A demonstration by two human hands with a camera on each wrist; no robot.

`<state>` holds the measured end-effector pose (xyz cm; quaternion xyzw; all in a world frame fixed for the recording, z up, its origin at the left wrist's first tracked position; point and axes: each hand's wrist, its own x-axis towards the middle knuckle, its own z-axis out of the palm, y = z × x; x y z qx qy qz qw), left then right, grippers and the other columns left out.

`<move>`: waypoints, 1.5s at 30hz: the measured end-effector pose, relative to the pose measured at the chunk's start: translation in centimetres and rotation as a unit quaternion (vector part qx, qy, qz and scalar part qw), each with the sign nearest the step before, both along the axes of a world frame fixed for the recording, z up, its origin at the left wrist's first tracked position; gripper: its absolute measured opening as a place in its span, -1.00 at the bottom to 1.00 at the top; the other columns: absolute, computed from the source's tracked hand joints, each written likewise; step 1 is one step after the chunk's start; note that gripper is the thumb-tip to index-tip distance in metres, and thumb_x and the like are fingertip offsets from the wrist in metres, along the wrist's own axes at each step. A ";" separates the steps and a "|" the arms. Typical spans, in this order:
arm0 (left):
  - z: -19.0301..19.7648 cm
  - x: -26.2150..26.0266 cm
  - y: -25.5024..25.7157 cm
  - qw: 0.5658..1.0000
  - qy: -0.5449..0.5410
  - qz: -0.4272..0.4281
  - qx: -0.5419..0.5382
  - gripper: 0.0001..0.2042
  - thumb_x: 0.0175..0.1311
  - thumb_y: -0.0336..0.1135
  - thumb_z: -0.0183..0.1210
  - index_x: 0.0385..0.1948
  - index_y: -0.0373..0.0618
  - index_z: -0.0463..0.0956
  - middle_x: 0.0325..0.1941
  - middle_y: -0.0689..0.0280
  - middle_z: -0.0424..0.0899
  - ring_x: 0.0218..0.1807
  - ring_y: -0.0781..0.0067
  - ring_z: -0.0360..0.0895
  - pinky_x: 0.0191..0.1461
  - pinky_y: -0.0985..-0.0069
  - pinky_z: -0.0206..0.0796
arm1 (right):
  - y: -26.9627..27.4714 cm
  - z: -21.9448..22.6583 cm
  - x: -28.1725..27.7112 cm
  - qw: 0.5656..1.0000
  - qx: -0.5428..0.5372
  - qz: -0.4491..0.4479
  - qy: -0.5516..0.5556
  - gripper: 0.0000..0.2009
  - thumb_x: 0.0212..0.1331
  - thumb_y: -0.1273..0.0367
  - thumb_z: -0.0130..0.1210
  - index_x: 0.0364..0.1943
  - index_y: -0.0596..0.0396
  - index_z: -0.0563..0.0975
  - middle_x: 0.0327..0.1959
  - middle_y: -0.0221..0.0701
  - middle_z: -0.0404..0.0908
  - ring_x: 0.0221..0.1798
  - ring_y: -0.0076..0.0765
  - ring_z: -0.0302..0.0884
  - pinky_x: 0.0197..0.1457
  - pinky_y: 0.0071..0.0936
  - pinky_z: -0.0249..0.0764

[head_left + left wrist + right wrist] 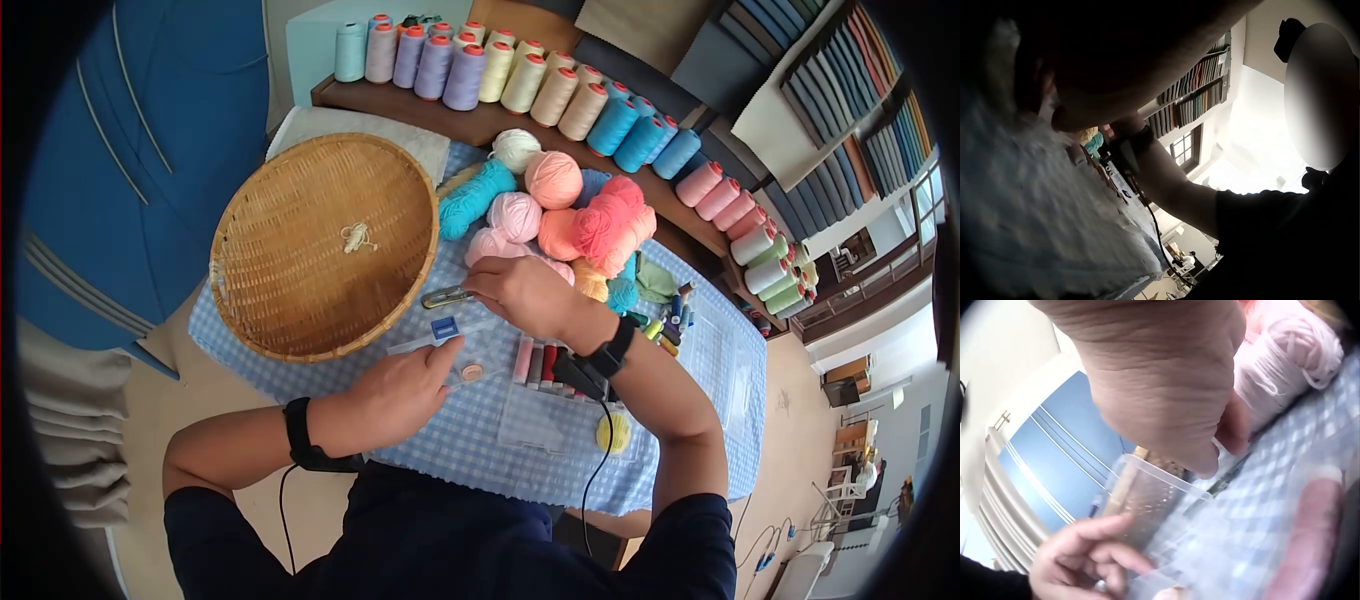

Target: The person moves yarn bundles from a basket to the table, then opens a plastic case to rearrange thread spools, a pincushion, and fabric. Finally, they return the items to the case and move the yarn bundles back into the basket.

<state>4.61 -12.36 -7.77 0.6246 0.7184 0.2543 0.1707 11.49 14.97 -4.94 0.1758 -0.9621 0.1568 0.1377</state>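
In the head view my right hand [525,295] reaches over the clear box, pinching one end of a slim, yellowish metal tool [447,297] that looks like thread snips. The right wrist view shows its thumb and fingertips close over the checked cloth. My left hand [395,395] is at the near side of the clear plastic box [490,338], index finger extended and the other fingers loosely bent. Around that box lie a small blue item [444,327] and a round beige piece [471,371]. In the left wrist view the left hand is mostly dark.
A round woven basket [330,330] with a bit of cream yarn [357,237] stands at left. Behind my hands are balls of yarn [553,180]. Thread spools [548,365] lie at right, near a yellow ball [613,432]. Cones of thread [463,78] line the back shelf.
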 end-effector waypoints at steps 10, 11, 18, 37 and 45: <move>-0.4 -0.2 -0.2 0.999 -0.026 0.016 0.038 -0.27 0.36 -0.37 0.34 0.53 -0.34 0.19 0.08 -0.19 0.67 0.03 -0.29 0.69 0.09 -0.01 0.57 | 0.9 -2.5 -0.8 0.987 0.158 -0.009 -0.021 -0.91 0.16 0.44 0.21 -0.29 0.14 0.65 -0.21 -0.24 0.67 -0.17 -0.01 0.76 -0.12 -0.11 0.70; -0.3 0.0 -0.5 0.999 -0.022 0.010 0.029 -0.26 0.36 -0.38 0.34 0.53 -0.34 0.18 0.11 -0.19 0.65 0.02 -0.27 0.69 0.08 0.02 0.57 | 0.9 -1.3 0.0 0.992 0.121 -0.039 0.013 -0.92 0.13 0.43 0.24 -0.33 0.12 0.63 -0.24 -0.24 0.66 -0.22 -0.01 0.74 -0.15 -0.10 0.69; -1.3 -0.2 -1.4 0.990 -0.101 0.031 0.094 -0.22 0.34 -0.49 0.33 0.58 -0.32 0.13 0.28 -0.11 0.57 -0.12 0.09 0.71 -0.03 0.22 0.58 | 0.0 1.6 7.5 0.979 0.085 -0.004 0.187 -0.84 0.01 0.42 0.33 -0.31 0.11 0.64 -0.36 -0.37 0.57 -0.45 -0.21 0.60 -0.38 -0.24 0.59; -3.0 0.3 -1.6 0.974 -0.070 0.048 0.208 -0.41 0.32 -0.46 0.35 0.39 -0.23 0.35 0.32 0.00 0.44 0.00 0.04 0.65 0.03 0.16 0.55 | -4.3 1.1 3.8 0.971 0.099 0.096 0.195 -0.59 -0.05 0.37 0.45 -0.05 0.20 0.70 -0.15 -0.32 0.66 -0.21 -0.09 0.66 -0.19 -0.22 0.63; -1.1 -0.1 -2.8 0.958 -0.014 -0.127 0.258 -0.80 0.27 -0.44 0.38 -0.12 -0.15 0.60 -0.29 0.17 0.65 -0.24 0.00 0.66 -0.19 0.19 0.53 | -5.5 0.6 0.7 0.992 0.034 0.105 0.060 -0.47 0.12 0.38 0.44 0.21 0.24 0.61 0.05 -0.14 0.69 0.05 0.06 0.71 0.11 -0.09 0.67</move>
